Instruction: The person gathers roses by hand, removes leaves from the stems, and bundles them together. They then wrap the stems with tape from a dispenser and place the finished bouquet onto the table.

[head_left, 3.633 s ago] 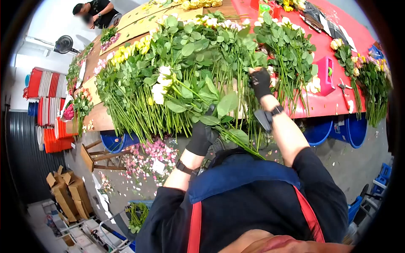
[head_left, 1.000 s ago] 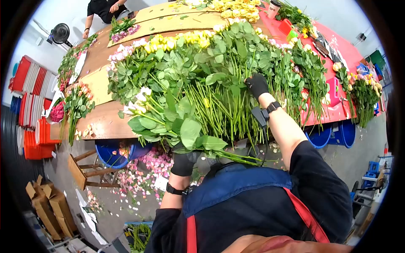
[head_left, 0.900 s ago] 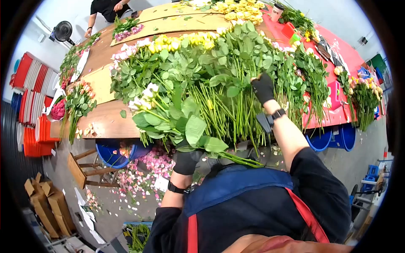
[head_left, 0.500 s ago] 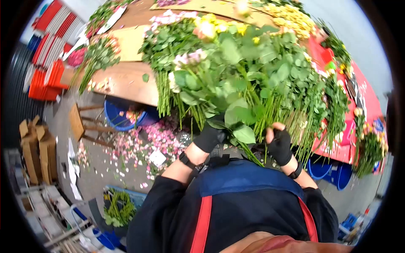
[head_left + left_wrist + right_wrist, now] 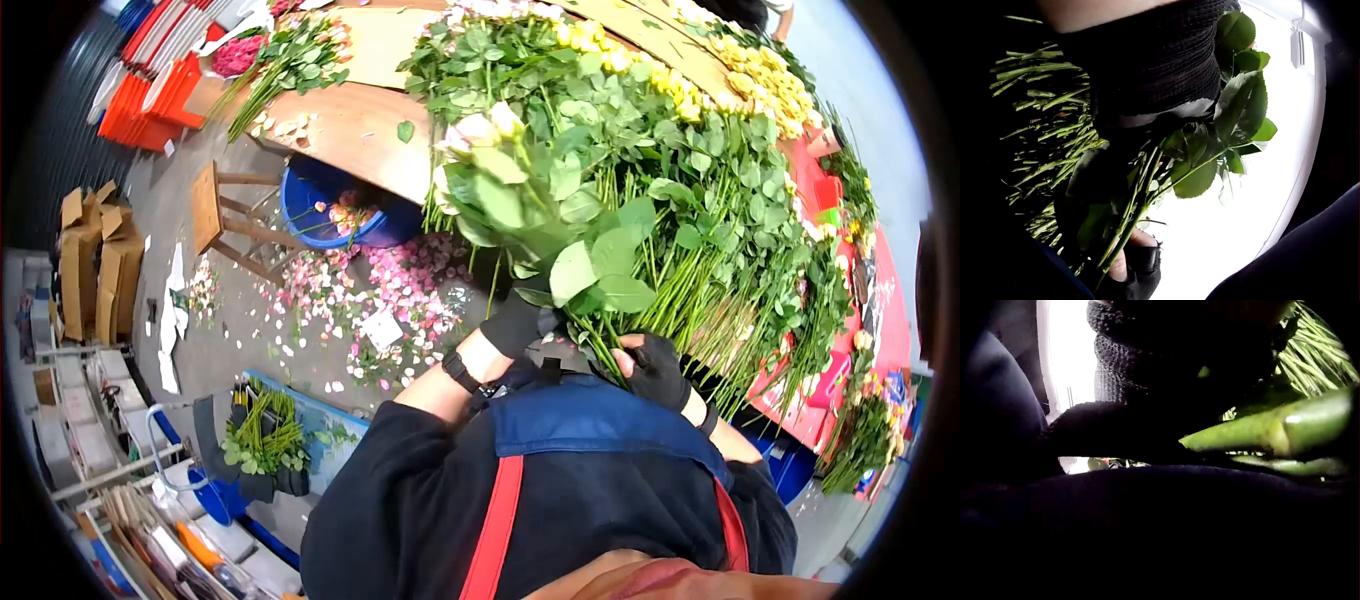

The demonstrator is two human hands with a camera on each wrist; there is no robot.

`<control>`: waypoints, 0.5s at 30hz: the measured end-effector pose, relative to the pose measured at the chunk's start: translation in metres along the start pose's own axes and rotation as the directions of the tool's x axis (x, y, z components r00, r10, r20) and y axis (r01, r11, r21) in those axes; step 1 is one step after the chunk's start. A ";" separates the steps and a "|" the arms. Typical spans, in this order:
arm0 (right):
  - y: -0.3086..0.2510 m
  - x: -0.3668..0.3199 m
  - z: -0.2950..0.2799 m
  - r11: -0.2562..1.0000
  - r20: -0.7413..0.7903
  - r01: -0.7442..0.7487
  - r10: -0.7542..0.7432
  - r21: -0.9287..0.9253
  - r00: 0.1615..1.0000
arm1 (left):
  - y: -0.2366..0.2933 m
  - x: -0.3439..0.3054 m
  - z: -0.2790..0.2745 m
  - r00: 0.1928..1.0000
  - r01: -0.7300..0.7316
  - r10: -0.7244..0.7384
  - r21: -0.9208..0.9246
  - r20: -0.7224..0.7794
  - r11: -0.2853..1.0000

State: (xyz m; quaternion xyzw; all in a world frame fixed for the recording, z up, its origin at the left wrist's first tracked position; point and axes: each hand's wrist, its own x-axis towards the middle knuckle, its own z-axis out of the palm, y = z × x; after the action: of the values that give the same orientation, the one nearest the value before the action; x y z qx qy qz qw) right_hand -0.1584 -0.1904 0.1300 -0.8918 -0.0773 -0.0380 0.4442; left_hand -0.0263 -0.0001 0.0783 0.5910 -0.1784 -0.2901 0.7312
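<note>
A bunch of roses with pale pink and cream heads [image 5: 478, 132] and broad leaves is held upright-tilted before the body. The left hand [image 5: 518, 322], in a black fingerless glove, grips its stems below the leaves. Lower down, the right hand [image 5: 655, 368], gloved the same way, has thumb and fingers around the stem ends [image 5: 604, 350]. In the left wrist view the stems [image 5: 1141, 209] run from under the left glove [image 5: 1154, 69] down to the right hand [image 5: 1138, 265]. Close in the right wrist view are a cut stem [image 5: 1266, 431] and the dark right glove [image 5: 1119, 369].
Rows of roses [image 5: 700, 200] cover the table [image 5: 350, 130], stems towards the body. Under its edge stands a blue bucket [image 5: 320, 215], beside a wooden stool [image 5: 208, 208]. Petals [image 5: 405, 285] litter the floor. At lower left is a crate [image 5: 335, 430] with greenery; cardboard boxes [image 5: 95, 265] stand behind.
The right hand has come away from the flowers on the table to the held stems. The left hand and its bunch have moved in towards the body, and the head view has turned left.
</note>
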 end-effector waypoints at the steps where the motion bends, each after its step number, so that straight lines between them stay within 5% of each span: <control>1: -0.002 0.004 -0.001 0.999 0.048 -0.031 0.029 0.043 0.998 | -0.004 0.000 -0.006 0.994 0.091 -0.075 -0.200 0.085 0.975; 2: -0.007 0.012 -0.006 0.996 0.138 -0.071 0.064 0.048 0.988 | -0.008 -0.001 -0.013 0.974 0.204 -0.150 -0.377 0.169 0.903; 3: -0.001 0.024 -0.006 1.000 0.201 -0.012 0.009 0.013 0.980 | -0.004 0.002 -0.015 0.978 0.084 0.055 -0.625 0.199 0.776; 4: 0.000 0.040 -0.018 0.987 0.334 -0.126 0.085 0.104 0.939 | 0.004 -0.006 -0.017 0.987 0.078 -0.010 -0.425 0.159 0.902; 5: 0.005 0.063 -0.029 0.965 0.391 -0.201 0.122 0.167 0.912 | -0.020 -0.007 -0.023 0.922 0.327 -0.352 -0.810 0.161 0.486; 7: 0.045 0.111 -0.029 0.900 0.122 -0.410 0.394 0.149 0.911 | -0.027 -0.004 -0.030 0.970 0.233 -0.067 -0.816 0.234 0.529; 8: 0.056 0.138 -0.028 0.842 -0.044 -0.419 0.459 0.340 0.887 | -0.012 -0.004 -0.026 0.960 0.194 0.069 -0.820 0.272 0.539; 9: 0.095 0.166 -0.027 0.915 -0.162 -0.403 0.394 -0.023 0.905 | -0.020 -0.003 -0.025 0.959 0.146 0.164 -0.895 0.233 0.421; 10: 0.117 0.190 -0.022 0.888 -0.101 -0.434 0.423 -0.151 0.900 | -0.033 -0.002 -0.025 0.951 0.099 0.254 -0.951 0.177 0.292; 11: 0.138 0.214 -0.017 0.852 -0.039 -0.442 0.450 -0.280 0.892 | -0.033 -0.003 -0.034 0.951 0.105 0.253 -0.956 0.176 0.273; 12: 0.131 0.227 -0.004 0.812 -0.135 -0.520 0.503 -0.266 0.854 | -0.028 -0.004 -0.042 0.951 0.111 0.253 -0.961 0.176 0.253; 13: 0.125 0.238 0.006 0.770 -0.230 -0.589 0.545 -0.243 0.807 | -0.021 -0.016 -0.050 0.992 0.100 0.043 -0.941 0.120 0.323; 15: 0.135 0.247 0.023 0.759 -0.259 -0.595 0.539 -0.263 0.802 | -0.022 -0.017 -0.061 0.990 0.034 0.110 -0.922 0.082 0.385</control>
State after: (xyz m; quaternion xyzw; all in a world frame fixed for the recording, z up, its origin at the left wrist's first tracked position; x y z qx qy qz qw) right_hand 0.1086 -0.2267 0.0437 -0.9279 0.2422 0.0113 0.2833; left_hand -0.0074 0.0542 0.0436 0.0622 -0.0483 -0.3612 0.9292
